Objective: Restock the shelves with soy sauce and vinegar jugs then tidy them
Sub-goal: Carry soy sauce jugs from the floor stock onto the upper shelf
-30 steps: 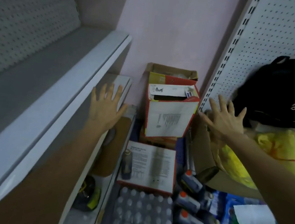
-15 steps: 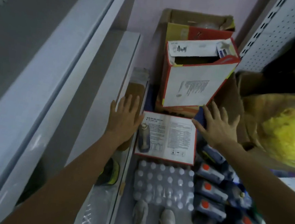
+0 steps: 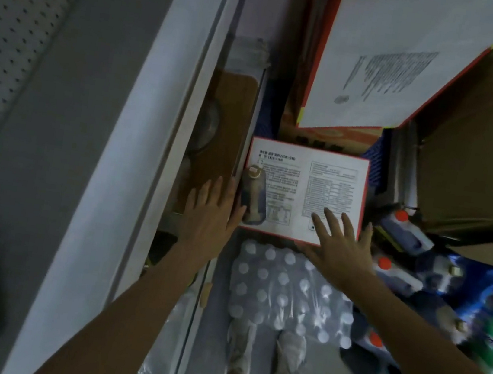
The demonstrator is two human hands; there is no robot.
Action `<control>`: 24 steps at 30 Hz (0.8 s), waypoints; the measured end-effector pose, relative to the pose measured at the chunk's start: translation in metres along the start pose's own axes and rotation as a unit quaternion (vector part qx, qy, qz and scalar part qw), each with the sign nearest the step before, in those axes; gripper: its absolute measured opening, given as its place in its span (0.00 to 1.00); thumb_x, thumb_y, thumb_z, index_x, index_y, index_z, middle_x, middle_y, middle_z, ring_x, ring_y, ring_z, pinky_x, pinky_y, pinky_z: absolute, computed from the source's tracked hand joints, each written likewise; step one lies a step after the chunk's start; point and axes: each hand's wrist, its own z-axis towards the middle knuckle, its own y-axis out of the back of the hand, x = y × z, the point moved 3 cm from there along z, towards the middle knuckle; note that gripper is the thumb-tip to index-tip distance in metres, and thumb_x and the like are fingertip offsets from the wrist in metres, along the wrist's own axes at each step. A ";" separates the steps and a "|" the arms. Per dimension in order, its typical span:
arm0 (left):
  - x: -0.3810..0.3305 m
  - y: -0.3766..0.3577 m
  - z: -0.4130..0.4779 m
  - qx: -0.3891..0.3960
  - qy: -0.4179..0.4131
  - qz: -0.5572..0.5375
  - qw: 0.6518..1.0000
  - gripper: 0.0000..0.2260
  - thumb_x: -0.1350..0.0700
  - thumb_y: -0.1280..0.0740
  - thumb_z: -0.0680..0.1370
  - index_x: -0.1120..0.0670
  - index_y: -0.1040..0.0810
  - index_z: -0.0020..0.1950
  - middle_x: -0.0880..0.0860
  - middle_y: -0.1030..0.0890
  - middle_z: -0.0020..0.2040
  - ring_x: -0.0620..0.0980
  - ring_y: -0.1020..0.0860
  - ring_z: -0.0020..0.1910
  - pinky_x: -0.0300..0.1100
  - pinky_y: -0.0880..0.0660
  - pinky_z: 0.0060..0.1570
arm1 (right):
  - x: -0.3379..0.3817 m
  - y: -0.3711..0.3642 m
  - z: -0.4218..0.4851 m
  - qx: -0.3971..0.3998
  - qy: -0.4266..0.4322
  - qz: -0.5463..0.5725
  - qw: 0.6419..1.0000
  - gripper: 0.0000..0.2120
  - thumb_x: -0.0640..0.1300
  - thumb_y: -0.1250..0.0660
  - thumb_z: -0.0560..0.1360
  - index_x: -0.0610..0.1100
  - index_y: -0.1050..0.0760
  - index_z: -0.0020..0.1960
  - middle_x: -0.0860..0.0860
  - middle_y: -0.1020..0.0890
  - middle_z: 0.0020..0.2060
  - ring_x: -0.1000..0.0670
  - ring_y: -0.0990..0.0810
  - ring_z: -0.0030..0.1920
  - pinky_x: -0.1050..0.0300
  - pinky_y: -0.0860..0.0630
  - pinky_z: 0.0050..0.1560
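Observation:
A red-edged carton with a white printed top lies on the floor ahead of me. A small bottle lies on its left part. My left hand reaches with straight fingers to the carton's left edge, beside the bottle. My right hand is spread flat over the carton's near right corner. Several jugs with orange caps lie in a row on the floor to the right.
A shrink-wrapped pack of white-capped bottles sits between my feet and the carton. White shelving runs along the left. A bigger open red carton and brown cardboard boxes stand behind and right.
My view has tipped down toward the floor. Both hands have dropped from shelf height to the flat carton, the right one now over its near corner.

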 end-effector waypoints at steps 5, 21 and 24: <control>0.013 -0.044 0.020 -0.007 0.032 -0.002 0.999 0.29 0.42 0.52 0.80 0.60 0.31 0.71 0.63 0.24 0.64 0.64 0.25 0.62 0.60 0.26 0.57 | 0.022 -0.051 0.037 0.003 -0.036 0.029 0.999 0.42 0.72 0.66 0.72 0.49 0.47 0.77 0.47 0.44 0.76 0.39 0.42 0.74 0.27 0.45 0.66; 0.040 -0.169 0.034 0.084 0.062 -0.059 0.993 0.31 0.41 0.56 0.80 0.60 0.25 0.66 0.62 0.21 0.60 0.62 0.21 0.57 0.59 0.23 0.51 | 0.094 -0.116 0.156 0.012 -0.031 0.324 0.945 0.41 0.67 0.44 0.74 0.49 0.58 0.77 0.44 0.51 0.77 0.39 0.43 0.74 0.32 0.39 0.68; 0.041 -0.186 0.029 0.097 0.070 -0.074 0.990 0.37 0.40 0.65 0.81 0.60 0.26 0.68 0.63 0.23 0.64 0.64 0.23 0.60 0.60 0.23 0.52 | 0.116 -0.110 0.184 -0.026 -0.023 0.394 0.918 0.39 0.57 0.34 0.74 0.45 0.51 0.75 0.40 0.39 0.71 0.39 0.31 0.65 0.40 0.26 0.59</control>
